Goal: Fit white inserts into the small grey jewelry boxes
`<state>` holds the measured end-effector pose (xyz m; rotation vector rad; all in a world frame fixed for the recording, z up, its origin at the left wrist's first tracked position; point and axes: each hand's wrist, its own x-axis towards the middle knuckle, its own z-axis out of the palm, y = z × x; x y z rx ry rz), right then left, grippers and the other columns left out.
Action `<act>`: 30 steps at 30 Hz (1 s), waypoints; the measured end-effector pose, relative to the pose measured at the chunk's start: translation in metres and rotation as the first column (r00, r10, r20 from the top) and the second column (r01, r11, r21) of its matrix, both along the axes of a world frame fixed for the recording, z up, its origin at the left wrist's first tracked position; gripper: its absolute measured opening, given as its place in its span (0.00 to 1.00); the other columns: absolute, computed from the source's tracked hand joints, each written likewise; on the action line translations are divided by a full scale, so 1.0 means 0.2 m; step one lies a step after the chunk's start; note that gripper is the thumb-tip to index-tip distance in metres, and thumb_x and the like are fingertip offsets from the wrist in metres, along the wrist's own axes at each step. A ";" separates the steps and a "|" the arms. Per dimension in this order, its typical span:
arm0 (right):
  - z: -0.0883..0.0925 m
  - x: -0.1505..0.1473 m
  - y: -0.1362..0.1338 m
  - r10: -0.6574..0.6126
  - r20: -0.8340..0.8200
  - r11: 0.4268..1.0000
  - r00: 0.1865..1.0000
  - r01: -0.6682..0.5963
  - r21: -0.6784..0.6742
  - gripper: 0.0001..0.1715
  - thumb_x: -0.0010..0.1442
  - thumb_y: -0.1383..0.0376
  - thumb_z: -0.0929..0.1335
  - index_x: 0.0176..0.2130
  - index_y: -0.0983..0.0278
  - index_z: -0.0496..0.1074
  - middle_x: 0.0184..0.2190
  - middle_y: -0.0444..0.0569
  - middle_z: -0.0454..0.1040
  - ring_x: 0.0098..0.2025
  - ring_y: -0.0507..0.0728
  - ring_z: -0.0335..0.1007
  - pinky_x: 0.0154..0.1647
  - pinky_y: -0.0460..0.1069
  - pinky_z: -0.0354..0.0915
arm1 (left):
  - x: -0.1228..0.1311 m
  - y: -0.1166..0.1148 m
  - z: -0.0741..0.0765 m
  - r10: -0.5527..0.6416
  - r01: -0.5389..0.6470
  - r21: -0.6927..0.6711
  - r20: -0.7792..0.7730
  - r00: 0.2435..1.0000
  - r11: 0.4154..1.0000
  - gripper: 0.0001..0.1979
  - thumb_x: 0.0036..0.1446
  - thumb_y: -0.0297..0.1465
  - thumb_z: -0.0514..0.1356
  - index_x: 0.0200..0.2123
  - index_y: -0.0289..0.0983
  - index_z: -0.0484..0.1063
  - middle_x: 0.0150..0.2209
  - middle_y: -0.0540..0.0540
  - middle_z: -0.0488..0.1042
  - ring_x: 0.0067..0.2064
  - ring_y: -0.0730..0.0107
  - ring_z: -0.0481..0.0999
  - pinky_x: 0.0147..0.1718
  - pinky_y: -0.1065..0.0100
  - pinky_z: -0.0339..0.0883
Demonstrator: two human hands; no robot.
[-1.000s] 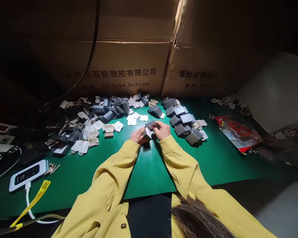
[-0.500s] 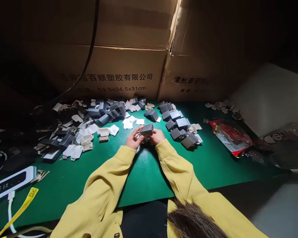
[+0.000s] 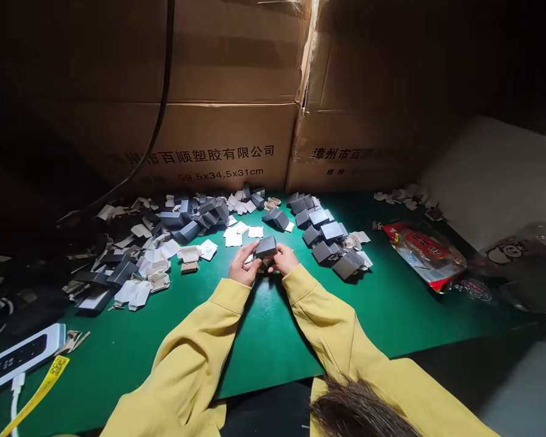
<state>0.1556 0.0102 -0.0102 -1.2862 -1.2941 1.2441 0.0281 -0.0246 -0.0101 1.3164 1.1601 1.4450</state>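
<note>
A small dark grey box (image 3: 266, 246) is held between my hands above the green table (image 3: 264, 331). My left hand (image 3: 244, 266) is closed around its left side, with the thumb below the front face. On the other side, my right hand (image 3: 284, 260) has its fingers bent in at the box's lower right, where something pale shows underneath. Its fingertips are partly hidden. Beyond the hands lie white folded card pieces (image 3: 235, 233) and a pair of grey boxes (image 3: 276, 218).
To the right is a cluster of grey boxes (image 3: 332, 230); to the left, a heap of boxes and white card scraps (image 3: 139, 294). A red plastic packet (image 3: 425, 255) lies farther right. A white device (image 3: 22, 358) with a cable sits front left. Large cartons (image 3: 209, 139) stand behind.
The box has turned and tilted slightly in my hands. My right hand has shifted from its right end to its lower right. The whole view has tipped up a little.
</note>
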 end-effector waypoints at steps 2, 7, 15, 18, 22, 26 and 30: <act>0.01 0.00 0.00 -0.007 -0.083 0.995 0.997 -0.001 -0.104 0.11 0.48 0.59 0.66 0.26 0.60 0.59 0.21 0.41 0.68 0.20 0.51 0.67 0.13 0.45 0.64 | 0.00 0.00 -0.01 0.018 -0.018 0.001 -0.024 1.000 1.000 0.21 0.51 0.35 0.62 0.50 0.40 0.72 0.51 0.41 0.67 0.51 0.62 0.70 0.42 0.68 0.73; 0.08 0.01 -0.02 0.075 -0.248 0.985 0.966 -0.110 -0.132 0.18 0.43 0.64 0.69 0.35 0.60 0.62 0.30 0.42 0.71 0.26 0.52 0.69 0.18 0.45 0.68 | -0.01 0.02 -0.01 0.029 -0.030 -0.013 -0.089 0.996 0.999 0.22 0.52 0.37 0.62 0.51 0.40 0.72 0.52 0.41 0.67 0.50 0.61 0.70 0.42 0.67 0.73; 0.17 0.27 -0.02 0.122 -0.333 0.990 0.935 -0.138 -0.027 0.27 0.37 0.60 0.75 0.39 0.62 0.71 0.30 0.44 0.74 0.30 0.54 0.70 0.25 0.48 0.71 | 0.23 0.06 0.05 0.083 -0.012 0.298 -0.230 0.970 0.955 0.22 0.60 0.40 0.55 0.54 0.38 0.70 0.49 0.38 0.69 0.51 0.58 0.70 0.52 0.55 0.66; 0.22 0.45 0.00 -0.026 -0.347 1.000 0.938 0.028 -0.001 0.21 0.39 0.61 0.73 0.36 0.62 0.71 0.30 0.45 0.75 0.31 0.54 0.71 0.29 0.50 0.72 | 0.46 0.13 0.12 0.107 0.007 0.417 -0.249 0.963 0.909 0.20 0.62 0.37 0.52 0.56 0.39 0.69 0.49 0.37 0.66 0.51 0.59 0.69 0.50 0.56 0.69; 0.30 0.71 0.06 -0.185 -0.256 0.959 0.949 0.231 0.162 0.17 0.44 0.59 0.69 0.37 0.61 0.71 0.36 0.48 0.75 0.35 0.56 0.72 0.34 0.53 0.72 | 0.75 0.25 0.25 0.105 0.090 0.552 -0.312 0.944 0.829 0.20 0.61 0.31 0.53 0.56 0.40 0.68 0.51 0.38 0.63 0.53 0.60 0.66 0.54 0.57 0.64; 0.31 0.91 0.15 -0.352 -0.015 0.881 0.936 0.337 0.334 0.19 0.50 0.58 0.64 0.40 0.65 0.70 0.38 0.51 0.75 0.38 0.57 0.71 0.39 0.54 0.70 | 0.92 0.36 0.33 0.170 0.182 0.554 -0.524 0.835 0.812 0.22 0.60 0.27 0.51 0.58 0.41 0.66 0.55 0.37 0.60 0.55 0.57 0.62 0.53 0.54 0.63; 0.21 0.97 0.21 -0.466 0.502 0.877 0.728 0.304 0.373 0.14 0.54 0.60 0.61 0.33 0.65 0.72 0.32 0.54 0.75 0.38 0.60 0.70 0.42 0.54 0.65 | 0.96 0.45 0.32 0.179 0.171 0.350 -0.770 0.612 0.921 0.26 0.58 0.25 0.53 0.61 0.42 0.62 0.59 0.36 0.60 0.58 0.48 0.60 0.53 0.47 0.61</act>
